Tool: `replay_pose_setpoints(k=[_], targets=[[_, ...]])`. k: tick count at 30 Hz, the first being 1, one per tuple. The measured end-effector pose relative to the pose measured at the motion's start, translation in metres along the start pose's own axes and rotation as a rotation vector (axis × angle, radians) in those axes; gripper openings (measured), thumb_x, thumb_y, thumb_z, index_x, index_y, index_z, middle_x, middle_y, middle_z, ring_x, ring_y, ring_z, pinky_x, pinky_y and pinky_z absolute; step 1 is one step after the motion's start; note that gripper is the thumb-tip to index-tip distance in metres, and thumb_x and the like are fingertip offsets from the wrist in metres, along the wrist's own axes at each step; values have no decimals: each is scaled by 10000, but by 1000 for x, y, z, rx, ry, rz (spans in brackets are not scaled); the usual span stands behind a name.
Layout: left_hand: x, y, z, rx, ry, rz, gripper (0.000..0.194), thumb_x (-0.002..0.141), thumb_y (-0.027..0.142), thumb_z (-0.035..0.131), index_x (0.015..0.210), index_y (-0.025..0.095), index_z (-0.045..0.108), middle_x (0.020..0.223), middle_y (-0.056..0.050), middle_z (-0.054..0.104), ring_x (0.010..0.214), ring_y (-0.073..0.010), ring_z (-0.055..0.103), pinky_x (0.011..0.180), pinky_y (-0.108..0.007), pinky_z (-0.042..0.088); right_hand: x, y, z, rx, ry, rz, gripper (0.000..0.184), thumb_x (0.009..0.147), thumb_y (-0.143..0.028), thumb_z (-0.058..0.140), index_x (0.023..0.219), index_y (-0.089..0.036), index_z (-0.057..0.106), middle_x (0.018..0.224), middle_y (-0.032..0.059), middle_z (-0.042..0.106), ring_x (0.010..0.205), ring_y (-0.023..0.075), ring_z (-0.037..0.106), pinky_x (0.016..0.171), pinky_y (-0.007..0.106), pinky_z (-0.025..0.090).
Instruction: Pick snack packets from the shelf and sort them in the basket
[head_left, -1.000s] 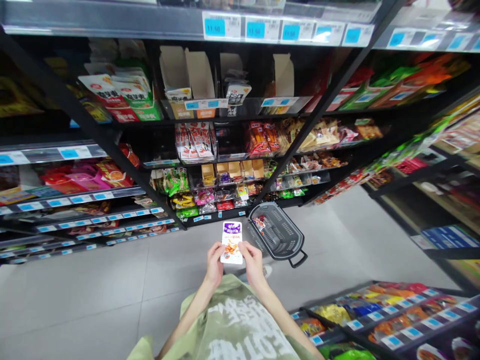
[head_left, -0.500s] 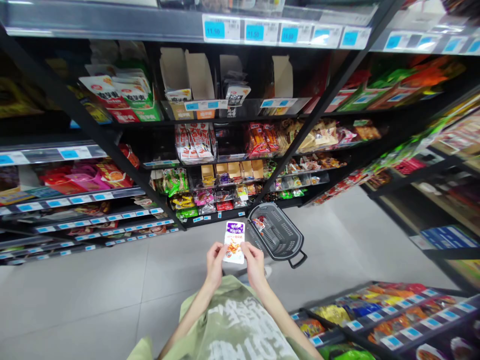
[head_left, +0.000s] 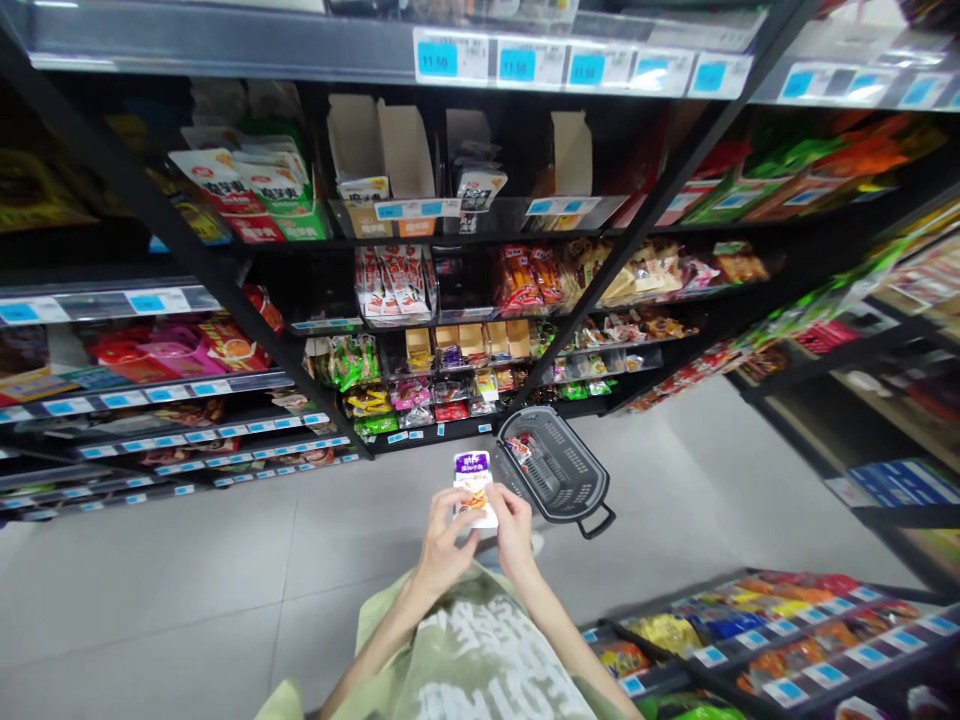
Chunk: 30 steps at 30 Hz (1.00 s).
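A small white snack packet [head_left: 471,468] with a purple top band and a picture of orange food stands in front of my body, printed face toward me. My right hand [head_left: 513,528] pinches its right edge. My left hand [head_left: 445,538] reaches across the lower front of the packet with fingers stretched out, the thumb apart below them. Part of the packet's print is covered by these fingers. On the floor just beyond my right hand is a dark grey shopping basket [head_left: 589,462], with a small reddish packet [head_left: 519,450] inside at its left end.
Ahead, a tall black shelf unit [head_left: 480,238] carries bagged snacks, open cartons and blue-and-white price tags. More shelves stand on the right, and a low snack rack [head_left: 739,640] is near me at lower right. Grey tiled floor [head_left: 187,580] stretches to the left.
My left hand has left the packet's left edge and moved over its lower front, fingers now spread. My right hand still pinches the right edge. The view has shifted slightly.
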<state>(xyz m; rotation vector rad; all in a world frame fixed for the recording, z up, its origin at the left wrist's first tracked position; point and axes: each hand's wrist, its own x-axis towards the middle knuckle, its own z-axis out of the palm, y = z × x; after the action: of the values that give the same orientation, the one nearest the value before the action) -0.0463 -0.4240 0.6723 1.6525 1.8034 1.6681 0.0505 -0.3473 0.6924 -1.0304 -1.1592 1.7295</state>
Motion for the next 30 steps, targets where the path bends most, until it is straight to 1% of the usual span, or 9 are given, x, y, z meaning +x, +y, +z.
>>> replay_pose_setpoints(k=[2, 5, 9, 12, 15, 19, 24, 27, 30], targets=[[-3, -6, 2, -23, 45, -13, 424, 705, -23, 503, 977, 249, 682, 977, -61, 583, 1015, -225, 546, 890, -414, 464, -1, 3, 0, 5, -13, -1, 281, 804, -397, 646, 637, -174, 608, 653, -8, 560, 620, 145, 477, 597, 256, 387], [-2, -8, 2, -78, 118, -126, 393, 683, -34, 463, 865, 230, 689, 910, -49, 594, 945, -211, 574, 839, -367, 478, -1, 7, -1, 31, -27, 17, 284, 807, -393, 645, 626, -176, 624, 650, -5, 575, 610, 143, 484, 589, 258, 385], [0, -6, 2, -169, 283, -341, 187, 739, 57, 545, 769, 205, 655, 888, -48, 585, 896, -205, 601, 816, -334, 479, 3, 8, -5, 113, -84, 87, 354, 843, -461, 577, 674, -168, 681, 692, 41, 641, 613, 160, 545, 550, 264, 395], [3, -8, 2, -318, 441, -481, 42, 761, 160, 628, 760, 190, 598, 873, -29, 550, 861, -190, 618, 798, -305, 483, 4, 7, -6, 22, -212, 153, 400, 828, -509, 579, 732, -150, 728, 763, 87, 686, 664, 187, 602, 568, 275, 428], [4, -11, -1, -416, 519, -618, 156, 748, 241, 696, 808, 185, 563, 848, -7, 552, 799, -161, 617, 754, -255, 476, 1, 8, -4, -54, -296, 199, 384, 796, -526, 616, 802, -162, 735, 825, 94, 702, 685, 192, 625, 573, 273, 451], [2, -6, -2, -511, 404, -710, 261, 730, 303, 729, 895, 169, 577, 833, -18, 616, 733, -150, 601, 694, -236, 481, -2, 10, -1, -5, -208, 148, 338, 803, -488, 628, 969, -200, 688, 907, 73, 692, 692, 187, 620, 578, 274, 470], [0, 6, 4, -726, 151, -803, 337, 688, 347, 758, 909, 164, 582, 846, -47, 657, 667, -160, 601, 586, -246, 501, 3, 8, -5, -3, 44, 18, 314, 811, -469, 616, 858, -162, 662, 775, 52, 667, 646, 173, 560, 580, 271, 453], [-2, 9, 5, -756, -15, -827, 374, 683, 338, 761, 983, 154, 633, 874, -78, 683, 696, -175, 611, 599, -243, 493, 3, 8, -7, 59, 114, 15, 326, 805, -479, 613, 875, -162, 649, 801, 51, 668, 677, 176, 563, 615, 274, 456], [-6, 9, 5, -695, -172, -818, 375, 696, 334, 747, 1010, 138, 683, 886, -100, 703, 728, -198, 619, 628, -251, 487, 3, 13, -11, 87, 170, 27, 320, 804, -485, 612, 841, -168, 629, 753, 25, 638, 653, 160, 543, 609, 261, 441]])
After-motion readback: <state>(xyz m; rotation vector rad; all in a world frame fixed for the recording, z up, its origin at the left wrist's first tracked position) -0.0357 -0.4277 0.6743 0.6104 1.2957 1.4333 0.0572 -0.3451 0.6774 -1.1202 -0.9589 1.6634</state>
